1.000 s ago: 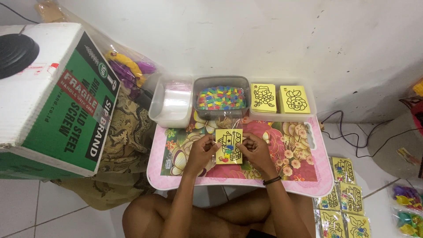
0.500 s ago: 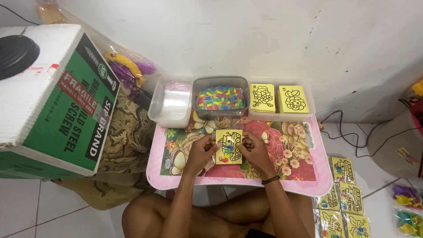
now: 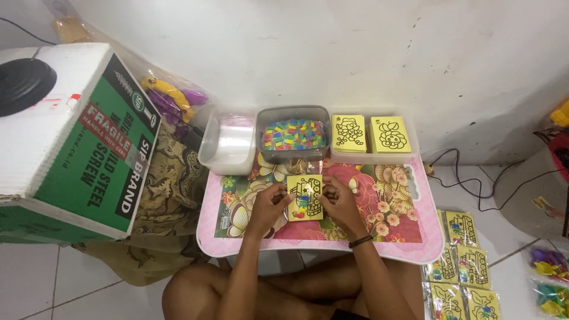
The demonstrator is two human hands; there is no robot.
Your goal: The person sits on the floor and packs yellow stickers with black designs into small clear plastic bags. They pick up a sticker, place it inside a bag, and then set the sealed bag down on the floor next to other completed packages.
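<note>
Far left, a green-and-white cardboard box is sitting on the floor with a black round thing on top, patterned cloth lying beside it. A low pink floral worktop is standing over the person's crossed legs. Along its back edge: a clear tub of plastic sleeves, then a grey tub of small coloured pieces, then a tray with two stacks of yellow picture cards. The left hand is gripping the left edge of a yellow card, fingers closed on it; the right hand is pinching its right edge, fingers closed too. The card is sitting mid-worktop, just in front of the grey tub, partly coloured. Far right, bagged finished cards are lying on the floor, a black cable trailing behind.
</note>
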